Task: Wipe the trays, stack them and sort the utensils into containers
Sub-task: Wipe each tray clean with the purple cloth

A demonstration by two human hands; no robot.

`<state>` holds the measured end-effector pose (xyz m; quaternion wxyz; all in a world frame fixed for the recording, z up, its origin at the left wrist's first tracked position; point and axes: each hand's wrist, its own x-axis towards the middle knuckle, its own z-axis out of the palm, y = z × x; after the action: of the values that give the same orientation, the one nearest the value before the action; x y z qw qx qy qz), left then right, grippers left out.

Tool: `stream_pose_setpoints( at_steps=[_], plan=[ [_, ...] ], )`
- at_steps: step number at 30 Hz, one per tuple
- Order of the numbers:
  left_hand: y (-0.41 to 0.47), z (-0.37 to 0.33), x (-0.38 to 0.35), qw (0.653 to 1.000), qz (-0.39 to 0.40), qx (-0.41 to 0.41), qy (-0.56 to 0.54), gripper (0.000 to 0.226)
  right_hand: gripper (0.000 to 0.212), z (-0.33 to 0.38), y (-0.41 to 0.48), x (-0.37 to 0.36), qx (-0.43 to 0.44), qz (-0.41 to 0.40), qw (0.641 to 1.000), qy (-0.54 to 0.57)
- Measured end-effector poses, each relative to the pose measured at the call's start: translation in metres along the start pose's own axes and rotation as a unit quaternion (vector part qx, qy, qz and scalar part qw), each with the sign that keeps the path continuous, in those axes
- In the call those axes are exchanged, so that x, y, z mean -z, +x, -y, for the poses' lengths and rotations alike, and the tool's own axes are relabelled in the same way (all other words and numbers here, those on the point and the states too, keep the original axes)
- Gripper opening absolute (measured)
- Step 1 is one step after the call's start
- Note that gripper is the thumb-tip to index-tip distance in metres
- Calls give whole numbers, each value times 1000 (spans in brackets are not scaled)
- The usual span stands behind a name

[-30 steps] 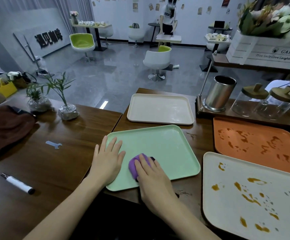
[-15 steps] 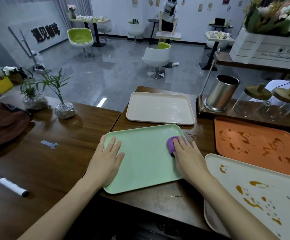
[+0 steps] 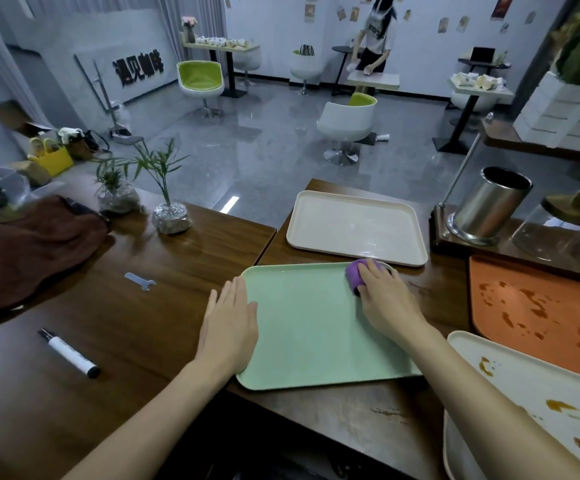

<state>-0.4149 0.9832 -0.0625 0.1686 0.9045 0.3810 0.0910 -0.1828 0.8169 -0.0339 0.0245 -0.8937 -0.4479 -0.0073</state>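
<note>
green tray (image 3: 316, 327): flat on bench (image 3: 164, 306), long axis left-right, just before cream tray (image 3: 354, 226) | left hand (image 3: 229, 327): open, flat, palm down on tray's left rim | right hand (image 3: 385, 299): fingers curled over purple cloth (image 3: 354, 277) at far right corner

Showing mint green on the tray (image 3: 309, 327), purple on the sponge (image 3: 355, 275) at its far corner, brown stains streaking the orange tray (image 3: 537, 306) beside it.
</note>
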Motion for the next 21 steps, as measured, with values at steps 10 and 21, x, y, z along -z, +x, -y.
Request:
stream_pose_setpoints(
  at_steps=[10,21],
  plan=[
    [-1,5,-3,997,-28,-12,-67,65,55,143,21,-8,157,11,987,39],
    [-13,-6,12,974,-56,40,-214,54,57,134,-16,-16,256,60,961,81]
  ],
)
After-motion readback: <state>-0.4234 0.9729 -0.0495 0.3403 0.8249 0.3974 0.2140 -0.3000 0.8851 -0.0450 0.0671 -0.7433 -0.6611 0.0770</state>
